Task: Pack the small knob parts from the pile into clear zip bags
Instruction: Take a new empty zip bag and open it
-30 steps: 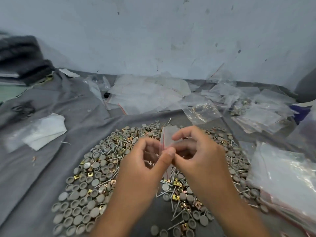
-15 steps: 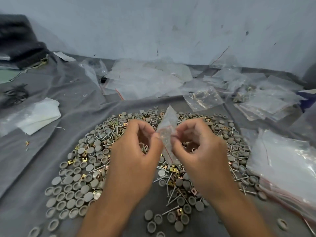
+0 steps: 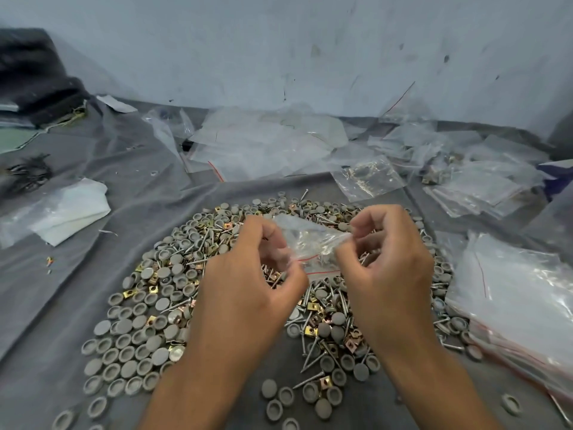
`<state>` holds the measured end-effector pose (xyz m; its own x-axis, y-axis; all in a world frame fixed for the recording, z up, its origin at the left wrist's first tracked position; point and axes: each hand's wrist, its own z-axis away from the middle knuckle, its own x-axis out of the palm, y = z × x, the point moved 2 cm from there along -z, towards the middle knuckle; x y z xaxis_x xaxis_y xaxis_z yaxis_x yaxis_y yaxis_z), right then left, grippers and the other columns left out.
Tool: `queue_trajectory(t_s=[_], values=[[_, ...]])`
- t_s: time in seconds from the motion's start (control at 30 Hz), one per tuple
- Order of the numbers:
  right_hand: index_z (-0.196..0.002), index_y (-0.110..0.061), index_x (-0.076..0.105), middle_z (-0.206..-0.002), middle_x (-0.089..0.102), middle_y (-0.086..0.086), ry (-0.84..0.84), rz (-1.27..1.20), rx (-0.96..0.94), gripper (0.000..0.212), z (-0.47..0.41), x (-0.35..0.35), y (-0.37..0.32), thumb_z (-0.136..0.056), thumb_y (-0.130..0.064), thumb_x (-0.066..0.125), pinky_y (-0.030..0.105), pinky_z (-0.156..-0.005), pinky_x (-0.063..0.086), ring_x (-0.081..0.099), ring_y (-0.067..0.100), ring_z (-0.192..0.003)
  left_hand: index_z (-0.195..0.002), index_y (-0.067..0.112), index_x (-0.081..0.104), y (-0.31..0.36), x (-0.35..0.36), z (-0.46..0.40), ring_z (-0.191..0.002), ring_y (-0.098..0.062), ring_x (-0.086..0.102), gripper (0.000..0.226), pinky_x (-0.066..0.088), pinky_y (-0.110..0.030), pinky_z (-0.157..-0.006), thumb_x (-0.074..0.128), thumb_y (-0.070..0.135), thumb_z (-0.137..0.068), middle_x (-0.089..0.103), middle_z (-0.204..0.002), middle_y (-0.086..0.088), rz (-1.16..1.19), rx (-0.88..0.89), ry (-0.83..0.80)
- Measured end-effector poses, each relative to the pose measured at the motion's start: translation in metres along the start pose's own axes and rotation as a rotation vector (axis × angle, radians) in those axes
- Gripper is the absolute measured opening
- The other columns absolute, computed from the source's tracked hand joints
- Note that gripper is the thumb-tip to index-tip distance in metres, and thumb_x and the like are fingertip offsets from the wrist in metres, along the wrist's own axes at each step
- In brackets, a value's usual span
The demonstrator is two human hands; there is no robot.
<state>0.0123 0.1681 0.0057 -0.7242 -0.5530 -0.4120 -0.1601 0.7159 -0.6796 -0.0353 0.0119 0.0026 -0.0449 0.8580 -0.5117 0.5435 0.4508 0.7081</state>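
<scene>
You hold one clear zip bag point(image 3: 310, 243) stretched between both hands above the pile.

Your left hand point(image 3: 248, 283) pinches its left edge and your right hand point(image 3: 384, 268) pinches its right edge, hands apart. Below lies the pile of grey knob parts point(image 3: 148, 324), screws and brass clips on the grey-clothed surface point(image 3: 62, 299); stacked bags point(image 3: 521, 299) sit to the right.

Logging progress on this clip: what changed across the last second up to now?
Both hands, left hand and right hand, moved apart, turning the clear zip bag from upright to stretched sideways between them. Both kept pinching it. The pile looks unchanged.
</scene>
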Motion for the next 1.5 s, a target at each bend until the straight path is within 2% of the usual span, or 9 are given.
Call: queue_trajectory(t_s=[0.17,0.27,0.37,0.53,0.73,0.93,1.07,1.3,1.5], values=[[-0.098,-0.032,0.060,-0.089,0.069,-0.009,-0.261,-0.331,0.144,0.009,-0.006,0.006,0.010,-0.097,-0.039,0.055,0.017,-0.065,0.054,0.069,0.007,-0.083,-0.081,0.034,0.060,0.000,-0.009,-0.004,-0.072,0.002,0.067,0.016,0.054,-0.018,-0.062,0.072,0.029,-0.090,0.069,-0.079,0.020,0.060,-0.054,0.146],[-0.112,-0.041,0.061,-0.100,0.063,-0.025,-0.521,0.070,0.133,0.014,-0.004,0.016,0.031,-0.100,-0.038,0.055,0.016,-0.083,0.055,0.061,-0.007,-0.094,-0.085,0.033,0.066,-0.013,-0.026,-0.012,-0.068,0.000,0.063,0.010,0.048,-0.023,-0.055,0.066,0.038,-0.093,0.069,-0.082,0.020,0.152,-0.219,0.297],[-0.131,-0.046,0.056,-0.122,0.050,-0.024,-0.698,0.385,0.046,0.032,0.005,0.030,0.042,-0.099,-0.042,0.059,0.024,-0.103,0.039,0.042,-0.001,-0.116,-0.093,0.036,0.068,-0.017,-0.033,-0.014,-0.068,-0.001,0.063,0.008,0.049,-0.025,-0.057,0.064,0.043,-0.095,0.070,-0.083,0.019,0.234,-0.266,0.291],[-0.121,-0.043,0.062,-0.119,0.050,-0.020,-0.626,0.455,-0.122,0.026,0.008,0.037,0.039,-0.095,-0.043,0.063,0.027,-0.102,0.039,0.041,0.004,-0.112,-0.092,0.038,0.052,-0.009,-0.026,-0.012,-0.071,0.001,0.066,0.024,0.046,-0.013,-0.054,0.065,0.019,-0.096,0.067,-0.081,0.017,0.096,-0.097,0.273],[-0.107,-0.035,0.059,-0.106,0.047,-0.019,-0.603,0.439,-0.129,0.016,0.008,0.039,0.040,-0.094,-0.031,0.069,0.018,-0.081,0.036,0.045,0.005,-0.098,-0.093,0.025,0.072,-0.009,-0.028,-0.013,-0.081,0.001,0.058,0.031,0.041,-0.005,-0.075,0.063,-0.004,-0.090,0.063,-0.094,0.015,-0.167,0.082,0.267],[-0.102,-0.030,0.065,-0.105,0.057,-0.019,-0.468,0.092,0.037,0.012,-0.003,0.026,0.030,-0.096,-0.020,0.067,0.012,-0.080,0.050,0.058,-0.001,-0.096,-0.120,0.016,0.072,-0.006,-0.021,-0.014,-0.079,-0.002,0.051,0.029,0.036,-0.001,-0.081,0.064,0.013,-0.093,0.054,-0.106,0.007,-0.201,0.097,0.091],[-0.104,-0.018,0.069,-0.101,0.065,-0.011,-0.200,-0.202,-0.173,0.010,-0.007,0.004,-0.007,-0.094,-0.014,0.070,0.018,-0.076,0.053,0.065,0.009,-0.093,-0.128,0.017,0.067,-0.003,-0.012,-0.012,-0.077,-0.001,0.050,0.053,0.032,0.002,-0.084,0.082,0.019,-0.077,0.050,-0.097,0.010,-0.208,0.095,-0.021],[-0.103,-0.006,0.076,-0.102,0.069,0.004,-0.154,-0.133,-0.476,0.012,0.012,0.006,-0.031,-0.091,-0.004,0.076,0.022,-0.091,0.051,0.066,0.013,-0.100,-0.127,0.017,0.066,0.000,-0.001,-0.006,-0.096,-0.004,0.052,0.057,0.044,-0.016,-0.082,0.070,0.011,-0.070,0.056,-0.117,0.005,-0.220,0.162,-0.085],[-0.108,-0.010,0.076,-0.103,0.070,0.002,-0.177,0.068,-0.483,0.012,0.010,0.007,-0.020,-0.098,-0.011,0.069,0.038,-0.078,0.056,0.068,0.019,-0.092,-0.125,0.019,0.067,0.003,-0.003,-0.005,-0.084,-0.003,0.053,0.047,0.048,-0.021,-0.076,0.075,0.024,-0.079,0.050,-0.109,0.011,-0.209,0.142,-0.038]])
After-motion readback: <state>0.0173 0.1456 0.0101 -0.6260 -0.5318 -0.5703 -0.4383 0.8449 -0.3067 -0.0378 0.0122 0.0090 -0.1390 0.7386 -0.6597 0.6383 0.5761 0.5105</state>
